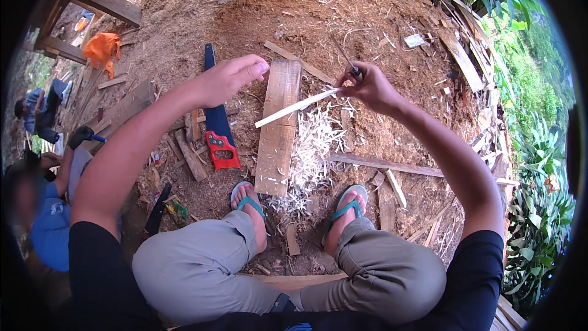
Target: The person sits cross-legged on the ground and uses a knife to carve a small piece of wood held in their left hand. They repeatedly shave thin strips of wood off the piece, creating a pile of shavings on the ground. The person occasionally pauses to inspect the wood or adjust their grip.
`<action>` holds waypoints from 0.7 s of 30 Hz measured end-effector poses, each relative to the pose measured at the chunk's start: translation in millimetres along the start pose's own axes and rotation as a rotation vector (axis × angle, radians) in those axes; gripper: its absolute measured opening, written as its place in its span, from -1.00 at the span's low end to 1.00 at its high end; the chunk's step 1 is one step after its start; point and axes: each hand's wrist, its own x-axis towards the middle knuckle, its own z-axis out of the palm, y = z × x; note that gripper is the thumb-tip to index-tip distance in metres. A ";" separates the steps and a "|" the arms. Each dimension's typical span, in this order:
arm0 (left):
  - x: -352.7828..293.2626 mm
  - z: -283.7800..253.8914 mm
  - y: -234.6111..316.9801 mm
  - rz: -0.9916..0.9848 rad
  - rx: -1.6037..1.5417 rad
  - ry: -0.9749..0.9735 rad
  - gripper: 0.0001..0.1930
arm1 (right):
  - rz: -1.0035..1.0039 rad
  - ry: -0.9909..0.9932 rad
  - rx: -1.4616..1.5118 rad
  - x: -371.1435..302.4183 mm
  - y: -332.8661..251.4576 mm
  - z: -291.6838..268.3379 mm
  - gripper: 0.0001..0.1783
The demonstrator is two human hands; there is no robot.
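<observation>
My right hand (367,87) is closed on one end of a thin pale wood strip (297,108). In the same hand is a dark-handled tool with a slim metal blade (345,56), pointing away from me; its exact kind is unclear. The strip slants left across a wooden board (282,141) that lies lengthwise on the ground before me. Beyond the board's left side my left hand (236,79) hovers with nothing in it, fingers loosely stretched and apart from the strip. Curly pale shavings (315,147) are heaped along the board's right edge.
A handsaw (219,116) with a red handle lies left of the board. Wood offcuts (190,154) and sawdust cover the ground around my sandalled feet. At the left, a person in blue (50,233) sits close by, below an orange bag (103,52). Green plants (533,208) line the right.
</observation>
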 end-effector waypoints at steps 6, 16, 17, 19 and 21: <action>-64.1 93.3 -6.2 -0.208 -0.508 -0.338 -0.57 | 0.071 -0.157 0.016 -15.5 -50.0 69.8 -0.78; -111.8 235.4 -113.5 -0.404 -0.477 0.017 -0.66 | 0.449 -0.018 -0.602 -77.4 -32.7 179.1 -0.38; -112.9 239.4 -111.8 -0.460 -0.646 0.029 -0.66 | 0.401 -0.021 -0.620 -92.3 -28.8 195.9 -0.40; -114.0 250.4 -116.8 -0.547 -0.925 0.019 -0.66 | 0.454 -0.044 -0.614 -108.7 -28.6 230.2 -0.46; -115.5 247.1 -100.5 -0.550 -0.960 0.065 -0.72 | 0.459 0.000 -0.612 -119.6 -17.6 255.5 -0.48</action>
